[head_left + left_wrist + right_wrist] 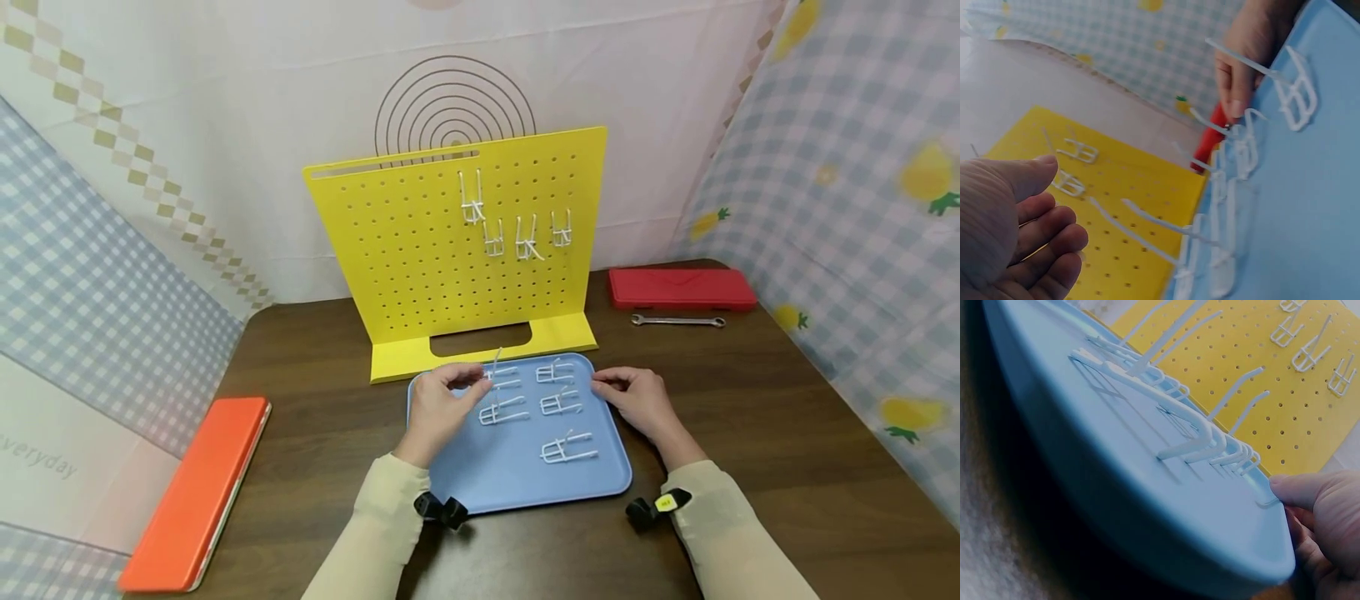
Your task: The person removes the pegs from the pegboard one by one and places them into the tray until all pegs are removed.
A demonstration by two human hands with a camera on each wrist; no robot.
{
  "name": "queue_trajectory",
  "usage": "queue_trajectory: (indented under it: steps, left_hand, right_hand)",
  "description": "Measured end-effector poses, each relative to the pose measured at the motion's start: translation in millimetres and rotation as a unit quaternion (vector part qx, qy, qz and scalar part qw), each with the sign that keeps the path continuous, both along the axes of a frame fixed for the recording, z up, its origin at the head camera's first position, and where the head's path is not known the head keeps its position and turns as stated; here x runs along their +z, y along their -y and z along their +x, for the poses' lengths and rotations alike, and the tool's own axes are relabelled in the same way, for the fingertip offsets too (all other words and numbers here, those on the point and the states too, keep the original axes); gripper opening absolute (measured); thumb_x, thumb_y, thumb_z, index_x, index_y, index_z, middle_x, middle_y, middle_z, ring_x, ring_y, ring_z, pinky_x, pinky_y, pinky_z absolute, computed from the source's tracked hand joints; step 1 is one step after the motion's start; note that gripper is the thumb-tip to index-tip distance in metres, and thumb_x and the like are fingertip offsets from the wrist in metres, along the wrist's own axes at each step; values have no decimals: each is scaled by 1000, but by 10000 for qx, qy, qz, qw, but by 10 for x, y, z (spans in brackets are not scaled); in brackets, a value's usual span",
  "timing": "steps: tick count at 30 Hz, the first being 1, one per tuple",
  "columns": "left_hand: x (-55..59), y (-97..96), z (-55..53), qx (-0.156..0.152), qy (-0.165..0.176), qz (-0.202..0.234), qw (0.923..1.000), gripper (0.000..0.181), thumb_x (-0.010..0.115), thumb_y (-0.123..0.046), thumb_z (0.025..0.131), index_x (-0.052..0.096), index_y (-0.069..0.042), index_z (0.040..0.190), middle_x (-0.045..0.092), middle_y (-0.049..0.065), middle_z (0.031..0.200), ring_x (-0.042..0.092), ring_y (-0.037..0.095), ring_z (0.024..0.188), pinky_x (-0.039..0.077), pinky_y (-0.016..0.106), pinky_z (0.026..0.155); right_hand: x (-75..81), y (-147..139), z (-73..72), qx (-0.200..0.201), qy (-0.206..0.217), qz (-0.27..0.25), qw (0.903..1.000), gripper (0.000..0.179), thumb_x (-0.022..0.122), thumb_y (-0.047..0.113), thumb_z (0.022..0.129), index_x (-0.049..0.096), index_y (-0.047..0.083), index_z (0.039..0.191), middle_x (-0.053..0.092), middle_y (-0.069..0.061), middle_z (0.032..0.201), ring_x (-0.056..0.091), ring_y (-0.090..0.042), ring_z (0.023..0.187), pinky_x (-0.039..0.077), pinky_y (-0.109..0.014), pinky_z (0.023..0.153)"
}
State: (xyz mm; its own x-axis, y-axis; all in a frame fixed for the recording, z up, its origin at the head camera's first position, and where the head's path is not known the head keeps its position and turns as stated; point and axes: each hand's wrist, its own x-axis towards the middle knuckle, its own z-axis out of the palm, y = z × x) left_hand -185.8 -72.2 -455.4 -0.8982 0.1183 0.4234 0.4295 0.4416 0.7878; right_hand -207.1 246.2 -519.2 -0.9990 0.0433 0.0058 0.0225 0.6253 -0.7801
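Note:
A blue tray (pixel 480 483) lies in front of a yellow pegboard (pixel 420 250). Several white wire pegboard hooks (pixel 567 450) lie in it, their prongs pointing up. My left hand (pixel 444 408) hovers over the tray's left part, near two hooks. In the left wrist view, that hand (pixel 1029 231) has its fingers loosely bent and nothing between thumb and fingers. At the tray's right edge, my right hand (pixel 637 400) pinches the rim, thumb on top, as the right wrist view of the hand (pixel 1329 519) shows. Several more hooks (pixel 527 237) hang on the board's upper right part.
A red case (pixel 682 288) lies at the back right of the brown table (pixel 315 467), with a wrench (pixel 678 321) in front of it. An orange-red flat case (pixel 198 492) lies along the left edge. Patterned cloth (pixel 300 100) hangs behind and at both sides.

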Motion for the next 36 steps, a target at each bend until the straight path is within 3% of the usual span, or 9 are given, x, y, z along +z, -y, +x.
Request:
queue_trajectory:
  steps: [9, 17, 24, 30, 36]
  left_hand:
    - [377, 154, -122, 31, -296, 82, 9995, 23, 77, -22, 83, 74, -10, 102, 70, -3, 89, 63, 9, 78, 55, 38, 71]
    - [752, 266, -455, -139, -504, 356, 9980, 22, 75, -22, 85, 73, -10, 104, 69, -1, 88, 61, 11, 77, 54, 33, 69]
    - [945, 263, -748, -232, -276, 672, 9971, 25, 75, -26, 85, 72, -15, 108, 69, 0, 91, 63, 12, 83, 54, 33, 74]
    - [1155, 150, -887, -279, -48, 784, 9965, 26, 72, -22, 88, 70, -12, 112, 69, 2, 98, 63, 16, 89, 53, 30, 80]
    - [1259, 57, -1088, -361, -35, 904, 9952, 30, 73, -26, 87, 70, -12, 113, 68, -2, 97, 62, 11, 89, 52, 29, 79]
  right_hand:
    - [-5, -6, -34, 66, 35, 75, 9999, 27, 72, 35, 87, 75, 16, 107, 71, -5, 102, 60, -21, 88, 51, -32, 73]
    - [-1, -4, -29, 65, 45, 96, 9999, 27, 73, 34, 87, 75, 16, 107, 71, -5, 102, 60, -22, 87, 50, -33, 72]
    - [-29, -7, -3, 62, 151, 110, 9998, 29, 72, 37, 86, 75, 17, 108, 70, -4, 103, 59, -21, 88, 50, -33, 73]
    - [-49, -1, 7, 38, 2, 46, 10000, 29, 73, 38, 85, 75, 17, 106, 71, -4, 100, 59, -20, 85, 50, -33, 71]
    - [-23, 13, -6, 21, -40, -1, 10000, 30, 73, 40, 85, 75, 18, 106, 71, -4, 100, 59, -21, 85, 50, -33, 71]
